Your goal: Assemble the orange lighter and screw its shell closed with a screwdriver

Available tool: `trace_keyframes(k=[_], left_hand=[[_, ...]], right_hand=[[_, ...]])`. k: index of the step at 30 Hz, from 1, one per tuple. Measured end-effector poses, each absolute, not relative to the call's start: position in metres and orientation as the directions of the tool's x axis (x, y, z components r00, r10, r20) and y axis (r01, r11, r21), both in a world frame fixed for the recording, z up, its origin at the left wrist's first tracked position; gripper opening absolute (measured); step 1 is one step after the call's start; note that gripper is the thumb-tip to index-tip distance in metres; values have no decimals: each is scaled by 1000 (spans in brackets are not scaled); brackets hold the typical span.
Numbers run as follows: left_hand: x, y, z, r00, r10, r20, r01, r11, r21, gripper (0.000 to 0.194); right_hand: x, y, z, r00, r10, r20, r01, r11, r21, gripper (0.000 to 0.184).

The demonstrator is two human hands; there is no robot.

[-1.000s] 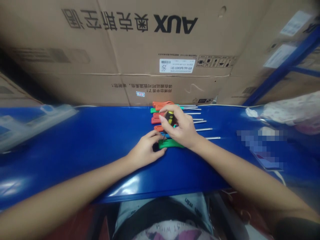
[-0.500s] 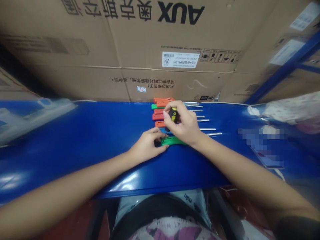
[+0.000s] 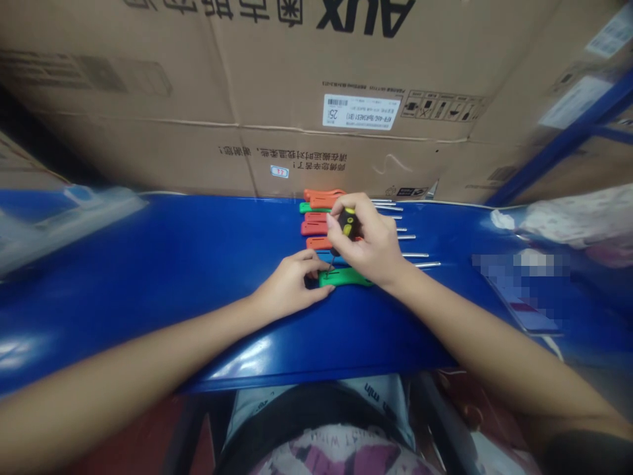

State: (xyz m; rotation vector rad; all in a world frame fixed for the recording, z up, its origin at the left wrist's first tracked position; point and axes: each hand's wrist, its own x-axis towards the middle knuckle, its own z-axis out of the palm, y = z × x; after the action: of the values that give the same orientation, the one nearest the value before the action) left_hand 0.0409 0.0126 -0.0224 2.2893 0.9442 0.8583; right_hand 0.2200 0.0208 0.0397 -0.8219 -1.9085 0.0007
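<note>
My right hand (image 3: 378, 244) is wrapped around the black-and-yellow handle of a screwdriver (image 3: 350, 221). The screwdriver's thin shaft slants down, its tip on the left part of a green plastic handle (image 3: 349, 277) lying flat on the blue table. With thumb and fingers, my left hand (image 3: 287, 284) grips the left end of that green handle. Just beyond is a row of similar handles with thin metal rods pointing right, among them a blue handle (image 3: 324, 256), an orange handle (image 3: 317, 243) and a red handle (image 3: 313, 228). My right hand hides part of the row.
A large cardboard box (image 3: 277, 79) stands along the back edge of the blue table (image 3: 173, 264). At the left lies a clear plastic thing (image 3: 99, 214), blurred. To the right are a pixelated flat object (image 3: 537, 316), a crumpled white scrap (image 3: 502, 219) and pale cloth (image 3: 573, 211).
The view has shifted slightly. My right hand and the screwdriver have moved a little to the right, and the tip stays on the green handle. My left hand holds its place.
</note>
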Motion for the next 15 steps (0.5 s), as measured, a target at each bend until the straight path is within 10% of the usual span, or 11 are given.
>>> trace_keyframes(k=[15], left_hand=[[40, 13, -23, 566, 734, 376, 435, -653, 620, 22]], right_hand=[[219, 23, 34, -252, 497, 831, 561, 774, -293, 5]])
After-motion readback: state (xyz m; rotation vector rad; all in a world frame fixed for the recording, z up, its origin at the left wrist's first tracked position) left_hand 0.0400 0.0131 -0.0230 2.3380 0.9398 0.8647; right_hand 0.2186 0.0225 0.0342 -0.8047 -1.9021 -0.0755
